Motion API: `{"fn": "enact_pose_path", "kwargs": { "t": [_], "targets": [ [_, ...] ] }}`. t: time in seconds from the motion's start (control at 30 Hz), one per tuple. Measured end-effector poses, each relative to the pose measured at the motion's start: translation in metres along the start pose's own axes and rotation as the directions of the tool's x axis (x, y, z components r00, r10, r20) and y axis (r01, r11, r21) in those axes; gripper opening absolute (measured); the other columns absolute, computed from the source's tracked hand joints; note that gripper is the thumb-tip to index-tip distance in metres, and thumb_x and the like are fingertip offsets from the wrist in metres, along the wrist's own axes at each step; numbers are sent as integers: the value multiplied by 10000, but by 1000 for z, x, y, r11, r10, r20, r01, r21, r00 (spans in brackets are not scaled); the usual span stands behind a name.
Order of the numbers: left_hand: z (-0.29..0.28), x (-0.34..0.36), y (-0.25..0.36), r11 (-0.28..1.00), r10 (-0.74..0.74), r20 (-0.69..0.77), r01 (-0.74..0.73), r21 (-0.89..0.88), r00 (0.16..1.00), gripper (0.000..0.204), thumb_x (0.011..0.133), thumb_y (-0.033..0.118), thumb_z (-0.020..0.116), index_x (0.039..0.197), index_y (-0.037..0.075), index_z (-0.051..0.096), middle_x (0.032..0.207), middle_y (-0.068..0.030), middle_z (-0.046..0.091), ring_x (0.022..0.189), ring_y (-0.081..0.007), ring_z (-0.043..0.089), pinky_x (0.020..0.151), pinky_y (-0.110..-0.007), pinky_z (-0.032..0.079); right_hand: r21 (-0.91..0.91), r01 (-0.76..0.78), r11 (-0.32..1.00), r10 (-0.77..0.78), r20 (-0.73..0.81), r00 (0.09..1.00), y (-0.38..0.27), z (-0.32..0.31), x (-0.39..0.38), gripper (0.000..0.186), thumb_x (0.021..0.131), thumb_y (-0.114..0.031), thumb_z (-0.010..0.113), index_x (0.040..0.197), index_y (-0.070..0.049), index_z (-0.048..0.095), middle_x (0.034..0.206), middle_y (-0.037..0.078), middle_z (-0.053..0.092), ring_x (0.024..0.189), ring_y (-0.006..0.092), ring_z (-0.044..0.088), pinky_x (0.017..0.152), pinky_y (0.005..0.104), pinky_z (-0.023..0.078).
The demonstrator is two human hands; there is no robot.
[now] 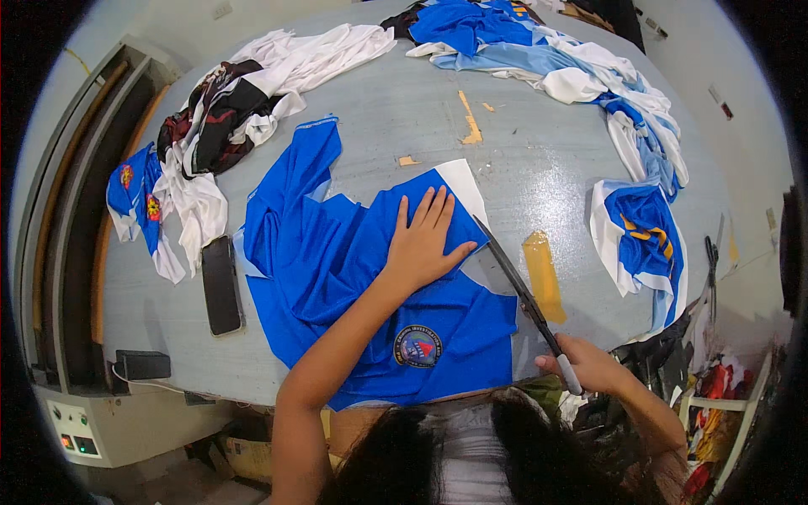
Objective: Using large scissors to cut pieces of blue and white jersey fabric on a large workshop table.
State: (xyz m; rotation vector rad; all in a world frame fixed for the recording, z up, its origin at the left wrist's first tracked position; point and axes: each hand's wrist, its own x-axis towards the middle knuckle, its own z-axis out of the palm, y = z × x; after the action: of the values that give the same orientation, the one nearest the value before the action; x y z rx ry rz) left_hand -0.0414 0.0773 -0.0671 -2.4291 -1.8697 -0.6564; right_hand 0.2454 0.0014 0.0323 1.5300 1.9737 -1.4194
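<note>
My left hand [423, 241] lies flat with spread fingers on a piece of blue fabric [337, 269]. The fabric is rumpled, with folds running to its far left part, and bears a round dark emblem [417, 346] near the front edge. A white strip [464, 187] shows along its far right corner, just beyond my fingertips. My right hand [589, 364] grips the handle of a pair of long dark scissors [523, 295]. Their blades point away and to the left, with the tip at the fabric's right corner beside the white strip.
A black phone [221, 286] lies left of the fabric on the grey table [379, 101]. White and dark garments [231, 118] are heaped far left, blue and white ones [497, 42] far right, with a blue-white bundle [644, 240] at the right. Yellowish patches [544, 273] mark the tabletop.
</note>
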Motion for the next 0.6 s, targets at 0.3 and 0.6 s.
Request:
{"fn": "enact_pose_path", "kwargs": {
  "t": [0.3, 0.6],
  "targets": [
    [-2, 1, -1, 1000, -6, 20, 6, 5, 1000, 818, 812, 594, 460, 1349, -6, 317, 1418, -158, 296, 1336, -272, 236, 1076, -517, 93, -97, 61, 993, -69, -81, 994, 5, 0, 0, 604, 823, -545, 527, 833, 59, 511, 740, 254, 554, 716, 396, 553, 647, 436, 417],
    [1, -1, 0, 1000, -27, -19, 27, -1, 999, 896, 779, 632, 477, 1333, -53, 310, 1404, -203, 296, 1339, -292, 224, 1078, -513, 90, -118, 37, 992, -42, -38, 998, 14, -1, 1, 587, 842, -522, 513, 833, 65, 512, 738, 266, 551, 727, 409, 559, 656, 453, 418]
  ]
}}
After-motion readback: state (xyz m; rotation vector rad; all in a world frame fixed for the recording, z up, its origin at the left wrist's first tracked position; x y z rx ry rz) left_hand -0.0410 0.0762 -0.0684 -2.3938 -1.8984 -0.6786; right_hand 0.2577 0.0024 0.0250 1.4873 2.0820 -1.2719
